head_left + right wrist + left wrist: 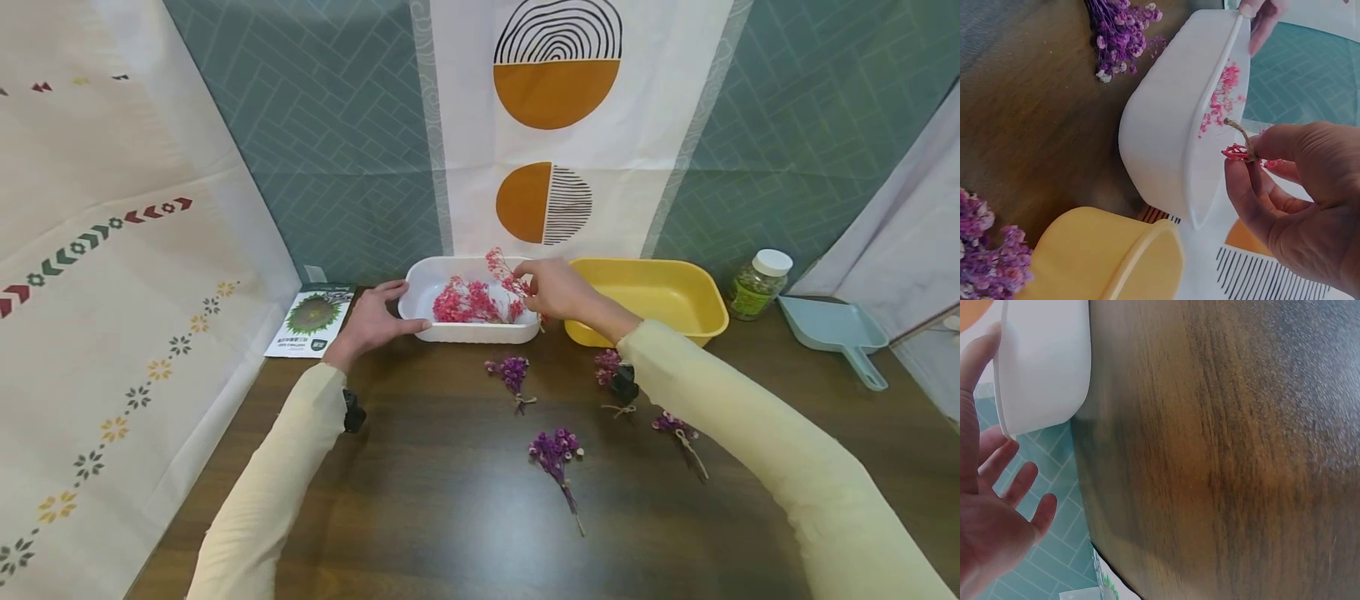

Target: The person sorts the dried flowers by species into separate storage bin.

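A white plastic basin (476, 334) stands against the back wall with pink dried flowers (467, 303) inside. My left hand (369, 321) holds its left end, thumb on the front rim and fingertips at the far corner; the last fingers spread free in the left wrist view. Over the basin's right end, my right hand (561, 292) pinches a pink flower bunch (504, 268) by its stems. In the right wrist view, twine (1239, 133) circles those stems (1234, 152) between thumb and fingers. The blossoms of this bunch are mostly hidden there behind the hand.
A yellow basin (660, 292) adjoins on the right. Tied purple bunches (553, 454) lie in front, one (607, 367) partly under the right forearm. A lidded jar (756, 287) and blue dustpan (836, 327) stand far right; a sunflower packet (311, 321) lies left.
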`<state>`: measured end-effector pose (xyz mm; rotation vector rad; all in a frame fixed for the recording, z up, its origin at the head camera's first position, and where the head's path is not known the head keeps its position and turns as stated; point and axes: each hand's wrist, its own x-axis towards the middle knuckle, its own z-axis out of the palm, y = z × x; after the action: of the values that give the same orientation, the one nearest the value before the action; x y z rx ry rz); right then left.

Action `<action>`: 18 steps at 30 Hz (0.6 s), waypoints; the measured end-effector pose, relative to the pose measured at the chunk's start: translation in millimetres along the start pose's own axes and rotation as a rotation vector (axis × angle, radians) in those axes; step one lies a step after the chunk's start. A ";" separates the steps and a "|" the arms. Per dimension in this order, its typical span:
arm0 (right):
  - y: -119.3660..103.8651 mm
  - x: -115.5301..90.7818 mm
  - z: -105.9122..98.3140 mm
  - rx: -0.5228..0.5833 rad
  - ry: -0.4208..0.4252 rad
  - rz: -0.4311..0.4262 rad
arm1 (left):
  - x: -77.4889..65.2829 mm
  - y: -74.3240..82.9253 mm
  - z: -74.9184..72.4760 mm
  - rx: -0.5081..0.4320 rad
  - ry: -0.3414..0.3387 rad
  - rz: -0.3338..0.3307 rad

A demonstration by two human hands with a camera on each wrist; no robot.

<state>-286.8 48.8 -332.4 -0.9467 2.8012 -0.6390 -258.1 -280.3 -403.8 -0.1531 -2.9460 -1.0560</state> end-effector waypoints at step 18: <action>-6.1 45.5 16.6 -0.083 -0.058 0.106 | 1.1 -1.5 0.3 0.003 0.006 0.012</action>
<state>-315.7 11.2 -343.7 -0.8096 2.8226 -0.4774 -259.4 -281.1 -405.0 -0.1674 -2.9370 -1.0480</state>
